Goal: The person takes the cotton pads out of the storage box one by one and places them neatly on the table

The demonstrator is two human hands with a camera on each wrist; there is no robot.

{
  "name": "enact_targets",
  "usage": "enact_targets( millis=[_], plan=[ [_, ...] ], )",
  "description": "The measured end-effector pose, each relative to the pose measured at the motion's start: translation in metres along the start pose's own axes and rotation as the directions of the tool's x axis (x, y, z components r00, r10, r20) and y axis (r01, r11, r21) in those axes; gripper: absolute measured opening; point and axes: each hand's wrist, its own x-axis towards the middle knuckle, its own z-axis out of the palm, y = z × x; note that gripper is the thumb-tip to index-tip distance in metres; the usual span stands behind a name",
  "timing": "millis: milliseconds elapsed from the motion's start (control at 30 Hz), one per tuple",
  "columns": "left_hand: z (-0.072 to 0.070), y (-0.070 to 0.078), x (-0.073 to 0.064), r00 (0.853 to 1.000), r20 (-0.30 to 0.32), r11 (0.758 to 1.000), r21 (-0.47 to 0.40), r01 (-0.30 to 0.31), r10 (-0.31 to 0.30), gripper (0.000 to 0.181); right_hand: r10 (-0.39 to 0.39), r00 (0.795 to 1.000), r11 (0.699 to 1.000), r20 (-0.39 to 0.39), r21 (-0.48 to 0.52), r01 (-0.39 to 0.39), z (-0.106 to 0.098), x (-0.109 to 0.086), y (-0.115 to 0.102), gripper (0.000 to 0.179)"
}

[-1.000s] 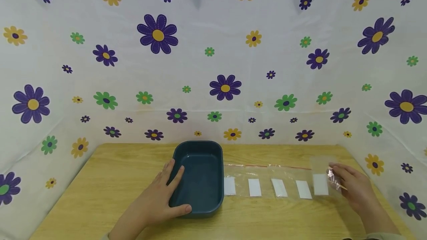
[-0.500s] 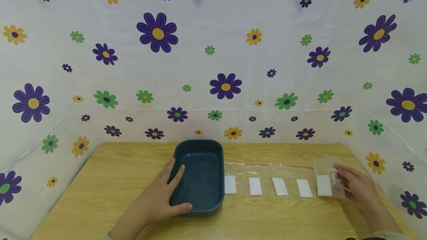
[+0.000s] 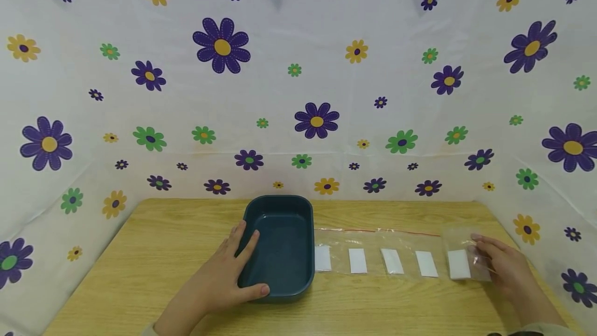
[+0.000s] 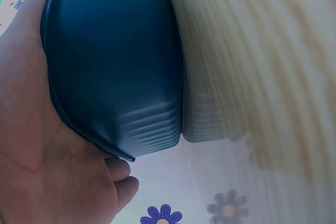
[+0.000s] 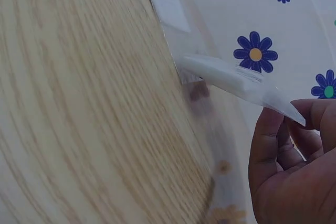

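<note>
A dark blue rectangular tray [image 3: 280,253] sits on the table, nothing inside it. My left hand [image 3: 212,284] rests along its left rim with fingers spread and the thumb over the near left corner; in the left wrist view the palm lies against the tray wall [image 4: 115,56]. At the right, my right hand [image 3: 506,268] pinches the edge of a clear zip bag [image 3: 480,261] holding a white rectangular piece [image 3: 459,264]. Thumb and fingers meet on the bag's edge in the right wrist view, where the bag [image 5: 236,82] tilts up from the table.
Several more clear zip bags [image 3: 378,255] with white pieces lie in an overlapping row between the tray and the right hand. The leftmost white piece [image 3: 323,259] borders the tray's right side. A flowered cloth [image 3: 261,92] surrounds the wooden table [image 3: 177,242] at back and sides.
My right hand has moved slightly right and toward me with the pinched zip bag, which now sits lower, near the end of the row. The left hand and tray have stayed put.
</note>
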Motion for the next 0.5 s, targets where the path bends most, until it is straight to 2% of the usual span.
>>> enact_targets(
  millis=[100,333,500],
  plan=[
    [0.0002,-0.0001,0.0001,1.0,0.004,1.0,-0.001,0.002,-0.002,0.11,0.005,0.999,1.0,-0.036,-0.03,-0.006,-0.002,0.0019,0.0007,0.038],
    [0.0008,-0.001,0.0013,1.0,0.005,1.0,0.002,0.002,-0.002,0.111,0.011,0.999,1.0,-0.031,-0.02,-0.012,-0.007,0.0051,0.0014,0.04],
    [-0.0004,0.0001,0.0006,1.0,0.006,1.0,-0.01,0.002,-0.002,0.11,0.022,0.997,0.992,-0.077,-0.126,-0.032,-0.01,0.0079,-0.0003,0.02]
  ],
)
